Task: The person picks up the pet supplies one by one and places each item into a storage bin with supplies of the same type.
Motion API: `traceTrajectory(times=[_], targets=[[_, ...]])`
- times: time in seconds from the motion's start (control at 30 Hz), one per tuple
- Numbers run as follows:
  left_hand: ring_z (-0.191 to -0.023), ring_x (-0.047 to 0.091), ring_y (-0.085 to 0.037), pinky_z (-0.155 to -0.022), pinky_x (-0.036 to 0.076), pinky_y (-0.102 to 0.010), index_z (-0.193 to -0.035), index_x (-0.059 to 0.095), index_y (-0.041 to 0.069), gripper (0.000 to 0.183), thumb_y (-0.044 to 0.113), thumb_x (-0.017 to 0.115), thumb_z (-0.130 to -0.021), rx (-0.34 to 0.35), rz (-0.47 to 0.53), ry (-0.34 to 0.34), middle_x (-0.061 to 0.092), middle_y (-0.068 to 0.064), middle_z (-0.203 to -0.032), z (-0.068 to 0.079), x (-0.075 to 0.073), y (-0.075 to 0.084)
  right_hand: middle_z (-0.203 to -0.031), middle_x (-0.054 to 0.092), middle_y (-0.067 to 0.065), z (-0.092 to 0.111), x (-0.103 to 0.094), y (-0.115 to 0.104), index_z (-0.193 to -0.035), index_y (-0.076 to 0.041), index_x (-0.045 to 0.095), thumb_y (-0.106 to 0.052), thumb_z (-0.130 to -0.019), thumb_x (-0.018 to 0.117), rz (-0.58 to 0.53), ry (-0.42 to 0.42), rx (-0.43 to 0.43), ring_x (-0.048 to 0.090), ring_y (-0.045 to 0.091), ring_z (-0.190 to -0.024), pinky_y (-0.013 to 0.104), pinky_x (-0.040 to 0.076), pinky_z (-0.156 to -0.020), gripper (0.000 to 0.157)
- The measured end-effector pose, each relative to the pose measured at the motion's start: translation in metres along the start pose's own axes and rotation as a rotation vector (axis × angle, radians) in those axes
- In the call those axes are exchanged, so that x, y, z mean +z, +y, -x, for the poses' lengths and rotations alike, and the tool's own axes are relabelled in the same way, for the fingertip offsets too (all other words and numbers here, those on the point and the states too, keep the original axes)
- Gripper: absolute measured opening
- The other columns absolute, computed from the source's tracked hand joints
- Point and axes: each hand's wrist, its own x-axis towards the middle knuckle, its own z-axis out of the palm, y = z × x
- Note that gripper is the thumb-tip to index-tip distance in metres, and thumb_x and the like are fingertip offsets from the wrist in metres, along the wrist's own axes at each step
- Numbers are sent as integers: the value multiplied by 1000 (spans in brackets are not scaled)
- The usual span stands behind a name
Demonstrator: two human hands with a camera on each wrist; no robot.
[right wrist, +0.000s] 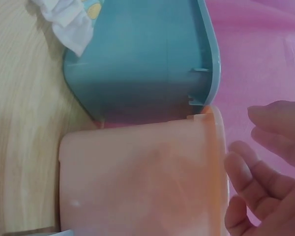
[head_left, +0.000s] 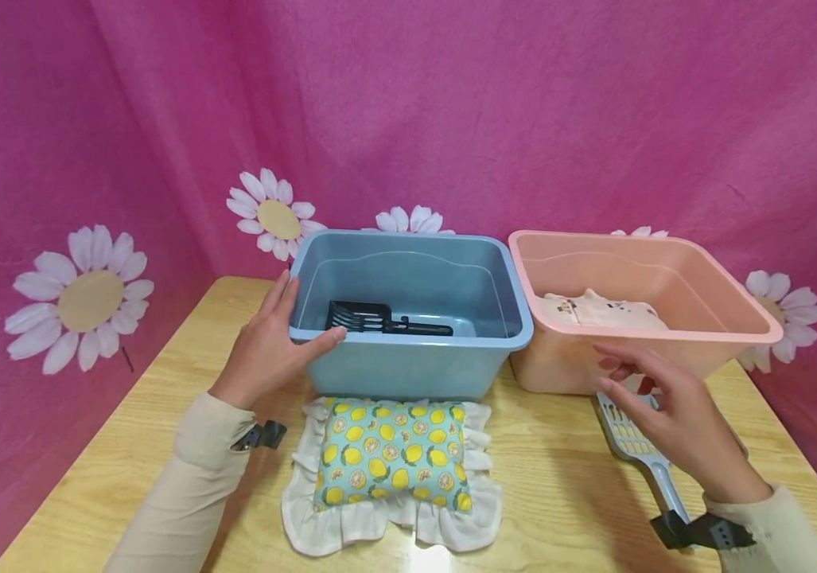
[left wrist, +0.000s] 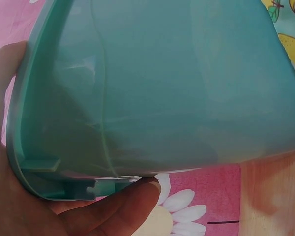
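My left hand (head_left: 262,350) grips the near left corner of a blue plastic bin (head_left: 408,362), its thumb over the front rim and its fingers (left wrist: 132,206) along the outer left side. Inside that bin lies a black slotted scoop (head_left: 361,317). Loosely curled, my right hand (head_left: 680,410) hovers in front of a pink bin (head_left: 558,362) with nothing in it. The pink bin holds a cream cloth item (head_left: 604,310) with small dark prints. Beneath the right hand, a blue-grey slotted litter scoop (head_left: 630,436) lies on the table, partly hidden by the hand.
A small lemon-print cushion (head_left: 394,454) with white ruffles lies on the wooden table (head_left: 537,477) in front of the blue bin. The two bins stand side by side, rims meeting. Behind them hangs a pink cloth (head_left: 437,119) with white daisies.
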Motion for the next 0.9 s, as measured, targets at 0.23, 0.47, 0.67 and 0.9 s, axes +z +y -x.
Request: traceTrajectory(times=[0.23, 0.47, 0.67, 0.9], targets=[[-138, 29, -41, -94, 41, -65, -156, 12, 18, 109, 72, 61, -76, -6, -16, -11, 7, -5, -162, 0, 0, 1, -97, 66, -6, 8, 5, 6, -124, -10, 64, 10, -74, 76, 1, 28, -44, 57, 4, -83, 17, 41, -62, 55], [-138, 30, -41, -94, 41, -65, -156, 15, 17, 107, 72, 61, -76, 17, -18, 3, 9, -5, -162, 0, 1, 1, -102, 65, -7, 18, 12, 7, -128, -16, 63, 0, -80, 76, 33, 12, 53, 57, 1, -86, 14, 43, -66, 52], [-138, 29, -40, -95, 41, -65, -156, 13, 16, 109, 72, 61, -76, 14, -25, 2, 8, -5, -162, -1, 1, 1, -101, 65, -7, 24, 17, 7, -128, -15, 63, -1, -82, 74, 44, 21, 88, 56, 1, -88, 14, 42, -69, 50], [-138, 31, -40, -96, 40, -65, -156, 14, 14, 108, 72, 60, -77, 21, -30, 6, 9, -6, -162, -2, 0, 1, -103, 65, 0, 33, 20, 11, -126, -13, 64, -2, -80, 76, 68, 54, 125, 56, 1, -87, 16, 40, -69, 49]])
